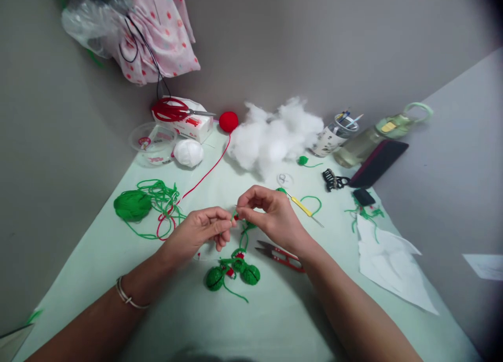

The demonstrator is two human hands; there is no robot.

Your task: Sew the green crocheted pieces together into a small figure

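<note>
My left hand [212,228] pinches a small red and green crochet piece [236,217] between thumb and forefinger. The fingertips of my right hand [271,215] are closed right beside it; a thin object, possibly a needle, is too small to make out there. Green yarn [244,240] hangs below the hands toward a cluster of green crochet balls [250,274] with red and white bits, lying on the table. Red-handled thread snips [281,256] lie under my right wrist. A yellow-handled crochet hook [301,206] rests beyond my right hand.
A green yarn ball [132,205] with tangled strands lies left, near a white yarn ball [188,153]. Behind are a red yarn ball [228,121], scissors [173,110] on a box, and white stuffing [271,136]. A bottle [361,142] and phone-like slab [378,163] stand right.
</note>
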